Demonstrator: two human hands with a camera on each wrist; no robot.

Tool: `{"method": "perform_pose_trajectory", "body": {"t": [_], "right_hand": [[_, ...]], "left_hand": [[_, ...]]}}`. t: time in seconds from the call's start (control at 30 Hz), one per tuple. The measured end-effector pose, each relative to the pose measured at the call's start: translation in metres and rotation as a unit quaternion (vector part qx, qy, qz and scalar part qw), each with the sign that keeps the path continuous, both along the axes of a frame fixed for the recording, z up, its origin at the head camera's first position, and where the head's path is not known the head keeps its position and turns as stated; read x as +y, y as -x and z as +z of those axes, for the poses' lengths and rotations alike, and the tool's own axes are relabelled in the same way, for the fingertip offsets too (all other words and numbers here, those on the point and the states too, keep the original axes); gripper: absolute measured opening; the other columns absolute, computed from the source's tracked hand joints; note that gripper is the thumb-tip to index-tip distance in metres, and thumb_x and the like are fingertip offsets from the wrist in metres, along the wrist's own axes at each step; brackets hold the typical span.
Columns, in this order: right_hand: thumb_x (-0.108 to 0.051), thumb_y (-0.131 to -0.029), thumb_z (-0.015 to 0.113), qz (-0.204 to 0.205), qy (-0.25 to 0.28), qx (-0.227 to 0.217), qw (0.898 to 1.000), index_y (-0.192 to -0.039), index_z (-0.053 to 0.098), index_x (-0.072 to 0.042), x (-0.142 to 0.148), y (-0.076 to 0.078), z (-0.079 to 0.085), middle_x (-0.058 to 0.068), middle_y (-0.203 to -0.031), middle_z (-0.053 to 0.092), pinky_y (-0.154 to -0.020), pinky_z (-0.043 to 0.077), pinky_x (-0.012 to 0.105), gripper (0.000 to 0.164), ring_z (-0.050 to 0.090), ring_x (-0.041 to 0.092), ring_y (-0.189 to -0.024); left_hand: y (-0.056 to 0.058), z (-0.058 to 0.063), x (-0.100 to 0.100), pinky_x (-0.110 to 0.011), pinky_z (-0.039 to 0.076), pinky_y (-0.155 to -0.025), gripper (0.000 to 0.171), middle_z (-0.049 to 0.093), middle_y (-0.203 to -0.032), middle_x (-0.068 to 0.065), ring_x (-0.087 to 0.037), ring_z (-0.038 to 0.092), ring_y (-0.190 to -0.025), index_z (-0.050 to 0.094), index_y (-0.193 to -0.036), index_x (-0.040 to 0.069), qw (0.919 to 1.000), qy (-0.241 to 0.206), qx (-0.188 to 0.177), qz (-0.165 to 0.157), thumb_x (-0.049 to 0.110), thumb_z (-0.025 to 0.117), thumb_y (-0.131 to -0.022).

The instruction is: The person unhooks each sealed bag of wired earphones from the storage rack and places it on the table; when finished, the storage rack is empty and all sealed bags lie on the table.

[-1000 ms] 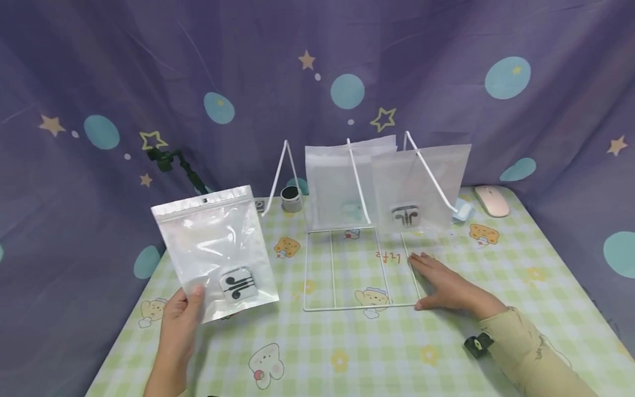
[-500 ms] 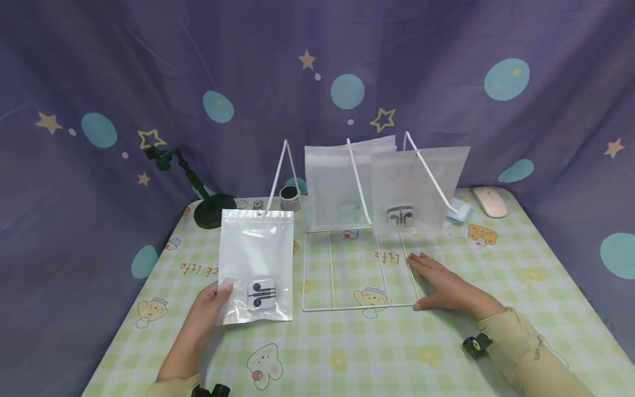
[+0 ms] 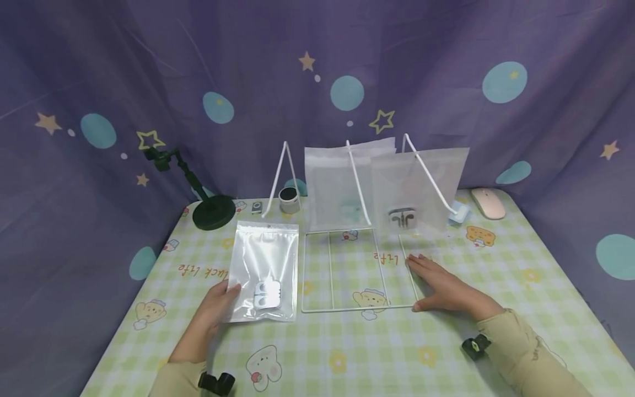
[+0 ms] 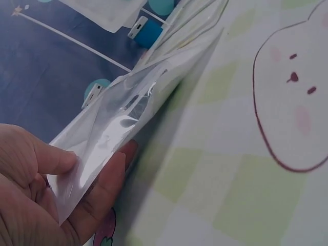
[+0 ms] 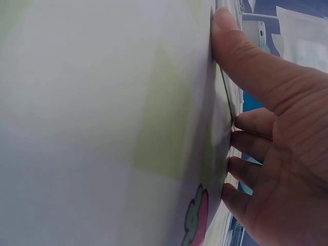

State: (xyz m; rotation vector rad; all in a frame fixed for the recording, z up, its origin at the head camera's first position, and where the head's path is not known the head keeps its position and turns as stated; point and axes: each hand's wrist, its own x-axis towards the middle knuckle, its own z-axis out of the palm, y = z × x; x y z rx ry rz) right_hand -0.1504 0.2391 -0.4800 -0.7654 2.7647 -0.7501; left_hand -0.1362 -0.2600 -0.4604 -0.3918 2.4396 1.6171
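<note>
My left hand (image 3: 214, 307) pinches the lower left edge of a clear zip bag (image 3: 266, 251), thumb in front and fingers behind in the left wrist view. Inside the bag lies a small white earphone case (image 3: 267, 294), washed out by glare. The bag leans back just left of a white wire rack (image 3: 359, 310). Extended fingers of my right hand (image 3: 444, 286) rest along the right side of the rack's base, the thumb at its front corner. Frosted bags (image 3: 332, 190) hang on the rack's middle and right arms; the front right one (image 3: 421, 187) holds earphones.
A black stand (image 3: 213, 212) is at the back left. A small grey-and-black cylinder (image 3: 289, 200) stands behind the rack's left arm (image 3: 275, 179). A pink mouse (image 3: 488, 203) and a light blue item (image 3: 458, 213) sit at the back right, before a purple curtain (image 3: 426, 49).
My left hand has brought the bag right and lower, from a raised tilt at the far left to beside the rack. My right hand stays on the rack's base.
</note>
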Motion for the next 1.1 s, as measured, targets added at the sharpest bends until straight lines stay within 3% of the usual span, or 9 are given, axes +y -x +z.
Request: {"method": "perform_pose_trajectory", "body": {"t": [0.37,0.7,0.8,0.93,1.1], "right_hand": [[-0.045,-0.062,0.075,0.003,0.0,0.004,1.0,-0.138,0.023,-0.002,0.001,0.0,-0.002,0.016,-0.143,0.021,-0.1,0.018,0.051,0.101,0.013,0.038,-0.13],[-0.044,-0.063,0.075,0.002,-0.006,0.005,1.0,-0.139,0.023,-0.002,0.0,0.0,-0.001,0.016,-0.143,0.021,-0.1,0.018,0.051,0.101,0.013,0.038,-0.13],[-0.044,-0.062,0.075,0.001,-0.004,0.004,1.0,-0.138,0.023,-0.002,0.0,0.0,0.0,0.016,-0.143,0.021,-0.1,0.018,0.051,0.101,0.013,0.038,-0.13],[-0.043,-0.062,0.075,0.001,-0.001,0.004,1.0,-0.138,0.023,-0.002,-0.001,0.0,0.001,0.016,-0.143,0.021,-0.1,0.018,0.051,0.101,0.013,0.038,-0.13],[-0.043,-0.063,0.075,0.001,-0.003,0.004,1.0,-0.139,0.023,-0.002,0.0,0.0,0.0,0.016,-0.143,0.02,-0.1,0.018,0.051,0.101,0.012,0.037,-0.13]], "left_hand": [[0.011,-0.005,0.004,-0.03,0.046,-0.065,0.038,0.056,-0.106,-0.021,-0.021,0.056,-0.075,0.044,-0.124,-0.002,0.9998,0.022,-0.002,0.001,0.017,0.043,-0.092],[0.014,-0.005,0.01,-0.021,0.039,-0.056,0.035,0.056,-0.104,-0.021,-0.021,0.052,-0.074,0.049,-0.119,-0.003,0.9918,0.127,-0.002,0.012,0.015,0.045,-0.089],[0.014,-0.004,0.01,-0.028,0.042,-0.063,0.036,0.055,-0.106,-0.023,-0.025,0.052,-0.08,0.049,-0.119,-0.004,0.9883,0.152,0.007,0.014,0.015,0.045,-0.088],[0.013,-0.002,0.009,-0.045,0.04,-0.081,0.038,0.051,-0.115,-0.026,-0.033,0.051,-0.094,0.048,-0.121,-0.003,0.9777,0.209,0.02,0.005,0.017,0.045,-0.089],[0.012,0.0,0.009,-0.049,0.036,-0.086,0.04,0.05,-0.118,-0.025,-0.036,0.049,-0.102,0.047,-0.123,-0.002,0.9654,0.259,0.028,-0.005,0.019,0.044,-0.089]]}}
